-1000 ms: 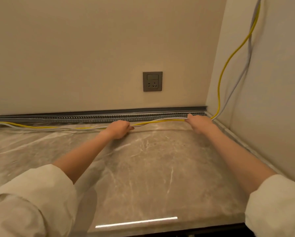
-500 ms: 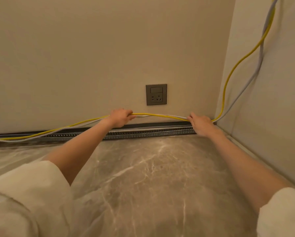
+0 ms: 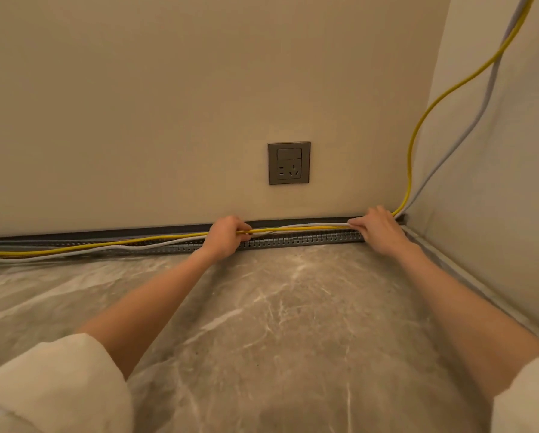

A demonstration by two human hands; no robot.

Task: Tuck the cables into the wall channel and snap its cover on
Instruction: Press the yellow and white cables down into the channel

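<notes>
Tucking step in hand, cover not yet on. Left hand (image 3: 226, 237) has its fingers curled round the yellow cable (image 3: 155, 238) and the grey-white cable (image 3: 127, 247), gripping both about midway along the back wall; right hand (image 3: 378, 230) is near the corner, fingers bent over the same pair, pinching or pressing them down, exact hold hard to tell. Between the hands the cables run taut and level, just above the slotted grey channel (image 3: 299, 240) at the joint of wall and marble worktop (image 3: 262, 323). Left of the left hand they sag along the channel's front, seemingly not seated. At the corner both cables climb the side wall. Long dark strip (image 3: 174, 229) against the wall behind the channel is probably the cover. Socket plate (image 3: 289, 163) sits above. Next move, by my reading: press the held span down into the channel, then work leftward.
</notes>
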